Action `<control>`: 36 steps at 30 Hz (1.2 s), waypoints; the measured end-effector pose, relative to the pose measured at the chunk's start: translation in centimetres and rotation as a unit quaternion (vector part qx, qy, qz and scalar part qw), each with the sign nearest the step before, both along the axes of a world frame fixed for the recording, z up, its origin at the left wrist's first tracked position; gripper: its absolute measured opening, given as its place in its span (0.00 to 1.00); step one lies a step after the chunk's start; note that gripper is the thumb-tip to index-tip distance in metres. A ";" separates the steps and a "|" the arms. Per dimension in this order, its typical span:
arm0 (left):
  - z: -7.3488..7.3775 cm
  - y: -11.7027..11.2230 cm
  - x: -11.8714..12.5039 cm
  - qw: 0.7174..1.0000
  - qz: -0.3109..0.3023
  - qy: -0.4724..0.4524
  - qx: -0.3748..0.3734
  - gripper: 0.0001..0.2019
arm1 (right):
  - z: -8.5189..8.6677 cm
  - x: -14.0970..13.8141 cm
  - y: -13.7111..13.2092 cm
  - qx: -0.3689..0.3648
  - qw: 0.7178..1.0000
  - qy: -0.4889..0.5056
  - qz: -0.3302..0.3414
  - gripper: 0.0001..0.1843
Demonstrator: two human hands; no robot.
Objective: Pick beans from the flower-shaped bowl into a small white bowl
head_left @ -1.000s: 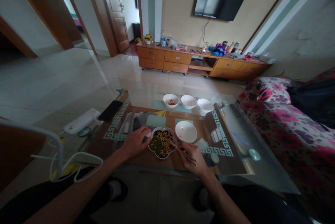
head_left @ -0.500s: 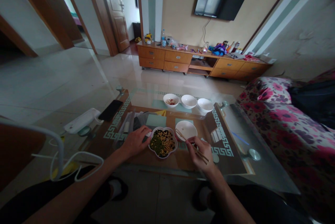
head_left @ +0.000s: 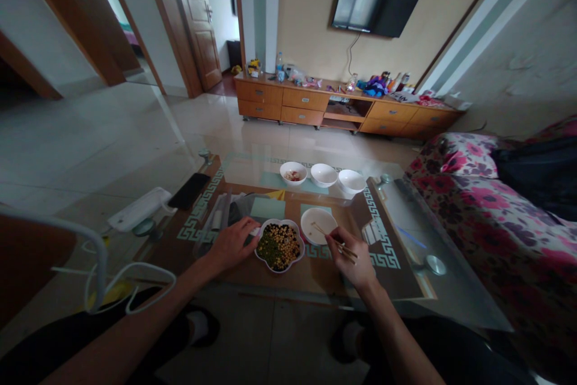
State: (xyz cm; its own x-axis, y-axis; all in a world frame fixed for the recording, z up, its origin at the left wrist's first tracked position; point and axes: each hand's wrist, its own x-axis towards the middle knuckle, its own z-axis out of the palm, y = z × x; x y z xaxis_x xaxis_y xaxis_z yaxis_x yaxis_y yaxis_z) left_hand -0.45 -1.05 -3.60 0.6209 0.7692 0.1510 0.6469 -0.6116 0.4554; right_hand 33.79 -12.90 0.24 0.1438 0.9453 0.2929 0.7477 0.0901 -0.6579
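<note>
A flower-shaped white dish sits on the glass table, filled with green, yellowish and dark beans. At its left rim is my left hand, its thumb and fingers gripping the edge. My right hand is closed around a pair of wooden chopsticks. Their tips reach over the inside of a round white bowl, just right of the dish. A few small bits, apparently beans, lie in that bowl; whether the tips pinch anything is too small to tell.
Farther back stand three white bowls: one with reddish-and-white pieces, then two more. A black phone and a white power strip-like object lie left. A white cable curves at lower left; a flowered sofa stands right.
The chopstick tips have moved from the round bowl's left rim to over its inside, and my right hand has shifted slightly right. My left hand stays at the dish.
</note>
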 end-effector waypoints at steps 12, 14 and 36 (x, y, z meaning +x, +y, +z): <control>0.9 1.3 -0.3 1.000 -0.002 -0.004 0.005 0.14 | 1.3 -0.8 -0.9 0.083 0.996 0.034 0.008 0.15; 0.9 1.6 -0.5 1.000 0.007 -0.004 -0.030 0.16 | 1.3 -1.4 -1.1 0.088 0.995 0.036 0.036 0.13; 0.8 -0.2 0.7 0.818 0.318 -0.325 -0.352 0.37 | -0.3 -5.6 -0.7 0.004 0.969 0.240 0.050 0.20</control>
